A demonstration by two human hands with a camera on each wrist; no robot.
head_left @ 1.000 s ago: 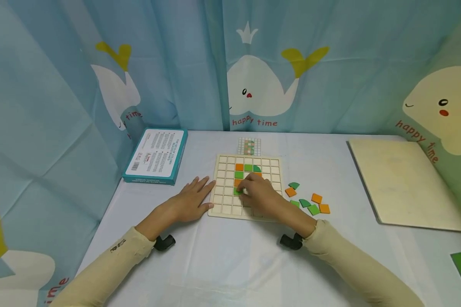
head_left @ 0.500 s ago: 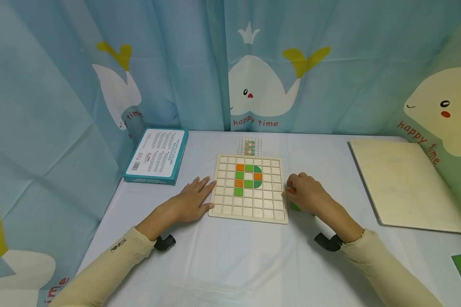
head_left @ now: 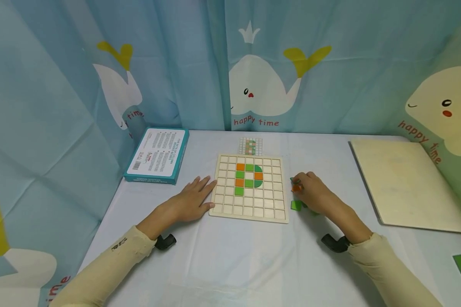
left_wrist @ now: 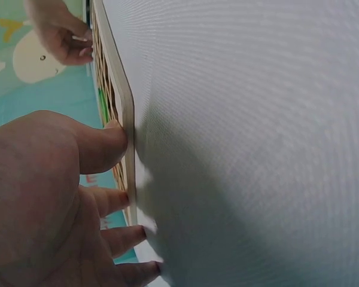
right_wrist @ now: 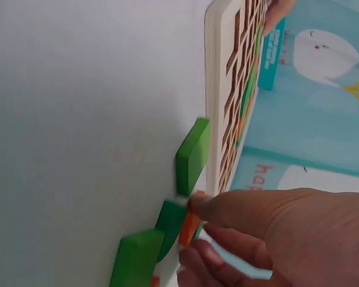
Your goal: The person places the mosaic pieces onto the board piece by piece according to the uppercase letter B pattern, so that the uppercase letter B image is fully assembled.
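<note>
Head view shows us a square, pale wooden board with a grid (head_left: 269, 203) on the white-covered counter (head_left: 215, 264). Flat green and orange tiles (head_left: 240, 175) sit in its squares and look like a P. The left hand (head_left: 194, 199) lies with its fingers spread, touching the board's left edge, maybe to stop it sliding. The right hand (head_left: 311, 192) pinches an orange tile (right_wrist: 190, 227) between thumb and fingers, beside the board. A light green square tile (head_left: 296, 205) lies close by, we think to be easy to reach. A small printed grid card (head_left: 253, 147) lies just behind the board, perhaps for looking at.

We can't tell the orange tile's shape, because fingers cover it. Right wrist view shows us a dark green curved tile (right_wrist: 172, 224), but another light green tile (right_wrist: 136, 257) is cut off.
</note>
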